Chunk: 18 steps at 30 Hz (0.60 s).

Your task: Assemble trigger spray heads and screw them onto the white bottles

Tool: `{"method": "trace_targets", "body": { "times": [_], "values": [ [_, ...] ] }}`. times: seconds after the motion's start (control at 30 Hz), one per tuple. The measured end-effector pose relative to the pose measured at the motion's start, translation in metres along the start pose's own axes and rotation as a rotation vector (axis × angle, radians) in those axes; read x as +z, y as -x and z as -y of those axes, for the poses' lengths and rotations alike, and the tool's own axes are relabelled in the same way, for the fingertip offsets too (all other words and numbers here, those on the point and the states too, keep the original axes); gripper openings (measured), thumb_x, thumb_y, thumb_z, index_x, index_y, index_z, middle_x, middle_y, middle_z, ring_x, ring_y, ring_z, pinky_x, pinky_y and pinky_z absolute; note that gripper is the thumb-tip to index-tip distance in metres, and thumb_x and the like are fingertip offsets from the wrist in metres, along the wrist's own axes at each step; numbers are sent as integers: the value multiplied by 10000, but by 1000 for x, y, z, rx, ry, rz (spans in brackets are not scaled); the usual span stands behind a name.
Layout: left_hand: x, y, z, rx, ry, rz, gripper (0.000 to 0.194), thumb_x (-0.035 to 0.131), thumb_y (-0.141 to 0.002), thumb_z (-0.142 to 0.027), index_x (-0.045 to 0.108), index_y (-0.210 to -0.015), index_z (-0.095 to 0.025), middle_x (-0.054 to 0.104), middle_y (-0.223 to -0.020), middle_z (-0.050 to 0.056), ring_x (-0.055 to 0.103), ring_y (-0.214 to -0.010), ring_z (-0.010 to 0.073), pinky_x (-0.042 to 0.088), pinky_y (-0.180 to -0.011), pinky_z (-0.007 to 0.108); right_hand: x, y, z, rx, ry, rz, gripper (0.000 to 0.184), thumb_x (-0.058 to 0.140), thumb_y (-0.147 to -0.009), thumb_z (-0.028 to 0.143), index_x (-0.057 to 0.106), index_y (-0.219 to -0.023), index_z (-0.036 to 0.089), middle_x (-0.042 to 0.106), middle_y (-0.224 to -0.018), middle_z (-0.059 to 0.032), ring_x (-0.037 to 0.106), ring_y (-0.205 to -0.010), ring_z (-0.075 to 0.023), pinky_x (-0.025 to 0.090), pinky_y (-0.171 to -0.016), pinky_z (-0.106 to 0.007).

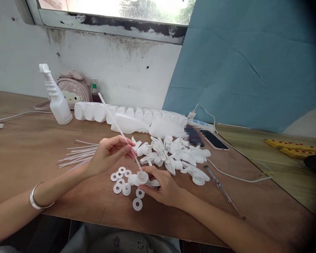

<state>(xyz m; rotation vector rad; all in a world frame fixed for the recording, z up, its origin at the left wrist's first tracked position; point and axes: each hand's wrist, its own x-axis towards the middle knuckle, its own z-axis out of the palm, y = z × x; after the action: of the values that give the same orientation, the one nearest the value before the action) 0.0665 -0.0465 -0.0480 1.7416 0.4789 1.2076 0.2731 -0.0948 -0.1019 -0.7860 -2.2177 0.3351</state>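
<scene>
My left hand (112, 153) pinches a long thin white dip tube (113, 119) between thumb and fingers. The tube slants down to the right, its lower end at the round opening of a white spray trigger head (142, 178). Whether the end is seated inside cannot be told. My right hand (163, 184) is closed around that trigger head, its collar facing up. Several flat white washers (122, 181) lie just left of and below the head. Beside my left wrist are several more loose tubes (79, 153).
Behind my right hand is a pile of white trigger heads (171, 151). White bottles (137, 119) lie in a row along the wall, and an assembled spray bottle (59, 102) stands left. A screwdriver (222, 189), phone (215, 140), cable (234, 179) and pink bag (73, 89) are also here.
</scene>
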Motion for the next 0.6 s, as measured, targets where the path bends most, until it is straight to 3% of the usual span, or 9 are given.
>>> {"method": "trace_targets", "body": {
  "times": [0.13,0.33,0.6],
  "values": [
    [2,2,-2,31,-31,49,55,553,-846,-143,599,-856,-113,684,-748,51,677,-681,145,583,-620,234,0,1,-1,-21,10,-17,331,578,-833,300,457,-1120,188,653,-900,-51,616,-653,-135,482,-597,-221],
    [0,2,-5,119,-72,-56,57,533,-857,-138,586,-879,-137,685,-752,29,680,-684,136,577,-608,210,0,0,-1,-10,-2,-5,317,570,-837,307,464,-1111,190,659,-848,-40,615,-645,-137,483,-590,-223],
    [1,3,-2,129,-75,-17,87,516,-864,-124,596,-897,-136,681,-759,32,678,-691,128,578,-617,207,0,1,0,6,-18,3,307,574,-832,307,474,-1097,190,663,-863,-38,620,-658,-136,484,-600,-221]
  ]
}}
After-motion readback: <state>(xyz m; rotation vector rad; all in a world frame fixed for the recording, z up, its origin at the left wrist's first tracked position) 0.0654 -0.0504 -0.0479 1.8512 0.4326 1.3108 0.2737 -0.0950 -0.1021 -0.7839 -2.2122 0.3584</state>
